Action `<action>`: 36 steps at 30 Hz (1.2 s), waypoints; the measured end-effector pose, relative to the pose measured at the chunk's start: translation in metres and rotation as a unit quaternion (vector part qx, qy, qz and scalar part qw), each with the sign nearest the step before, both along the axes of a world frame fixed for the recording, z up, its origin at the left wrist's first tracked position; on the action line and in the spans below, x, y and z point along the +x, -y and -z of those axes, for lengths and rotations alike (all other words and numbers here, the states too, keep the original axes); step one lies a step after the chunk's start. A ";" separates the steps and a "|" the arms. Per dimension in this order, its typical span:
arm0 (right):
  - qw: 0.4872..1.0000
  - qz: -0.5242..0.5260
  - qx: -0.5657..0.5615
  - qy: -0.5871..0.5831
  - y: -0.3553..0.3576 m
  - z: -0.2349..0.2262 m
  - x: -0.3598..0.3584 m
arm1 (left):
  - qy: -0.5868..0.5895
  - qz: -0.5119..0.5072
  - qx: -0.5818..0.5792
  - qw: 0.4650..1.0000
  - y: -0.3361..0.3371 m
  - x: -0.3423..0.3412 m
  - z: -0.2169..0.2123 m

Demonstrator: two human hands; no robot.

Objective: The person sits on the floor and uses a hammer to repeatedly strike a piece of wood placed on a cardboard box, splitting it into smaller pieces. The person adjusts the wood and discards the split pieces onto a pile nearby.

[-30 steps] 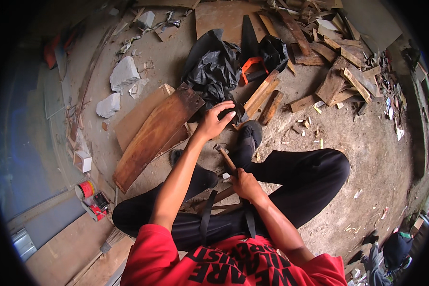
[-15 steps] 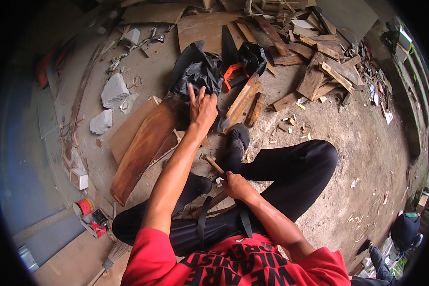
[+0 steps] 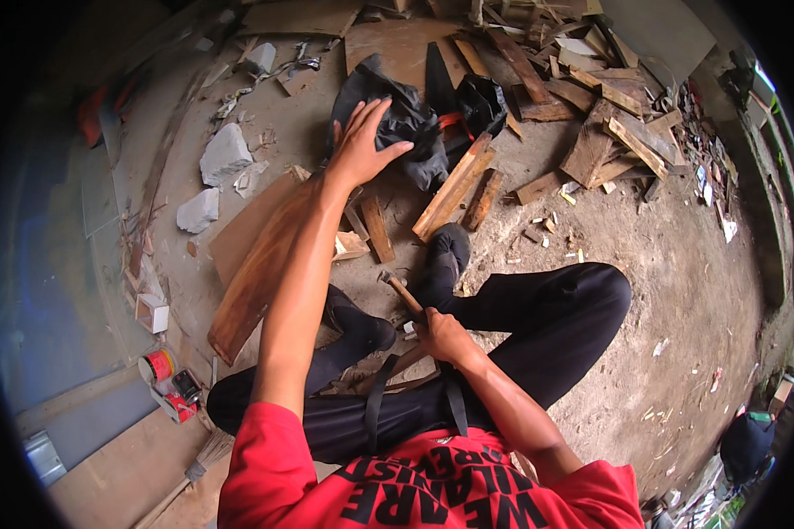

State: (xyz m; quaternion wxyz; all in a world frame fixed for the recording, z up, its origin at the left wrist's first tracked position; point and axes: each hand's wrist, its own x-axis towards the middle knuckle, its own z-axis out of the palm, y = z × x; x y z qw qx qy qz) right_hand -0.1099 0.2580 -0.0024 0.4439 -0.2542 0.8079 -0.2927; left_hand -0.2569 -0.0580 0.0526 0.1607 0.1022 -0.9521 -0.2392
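My left hand point(image 3: 360, 152) reaches forward, its fingers stretched out and the thumb apart. It lies against a crumpled black plastic bag point(image 3: 410, 123), seemingly without gripping it. Beyond the bag shows a bit of the orange handle point(image 3: 451, 119) of a saw whose dark blade point(image 3: 438, 78) points away from me. Close to my lap, my right hand point(image 3: 448, 338) is closed round the wooden handle of a hammer point(image 3: 402, 292), with its small head toward my feet. A long reddish-brown board point(image 3: 249, 286) lies left of my left forearm, which partly covers it.
Wood strips point(image 3: 453, 189) and a short block point(image 3: 377, 227) lie before my shoes. A scrap wood heap point(image 3: 591, 132) fills the far right. White rubble chunks point(image 3: 226, 155) lie on the left, with a red tin point(image 3: 157, 365) nearer me. A dark cap-like shape point(image 3: 748, 445) is at lower right.
My left hand has opened out and moved slightly forward. The bag has shifted right, covering most of the saw's orange handle; a small wood block now shows. My right hand still holds the hammer.
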 end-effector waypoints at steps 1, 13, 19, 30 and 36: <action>1.000 -0.002 0.003 0.003 -0.001 0.001 -0.002 | -0.003 0.000 0.004 1.000 0.001 0.013 -0.004; 0.998 0.039 -0.030 0.027 -0.003 -0.008 -0.009 | 0.162 -0.196 -0.123 0.959 0.038 0.232 0.043; 0.989 0.114 -0.093 0.015 0.000 -0.053 -0.001 | -0.108 -0.182 0.105 0.972 -0.060 0.204 0.045; 0.953 0.093 -0.286 -0.035 0.039 -0.052 -0.006 | -0.033 -0.176 0.694 0.697 -0.160 0.191 0.024; 0.933 0.224 -0.243 -0.143 0.090 0.033 -0.224 | -0.052 -0.220 0.686 0.691 -0.118 0.214 0.013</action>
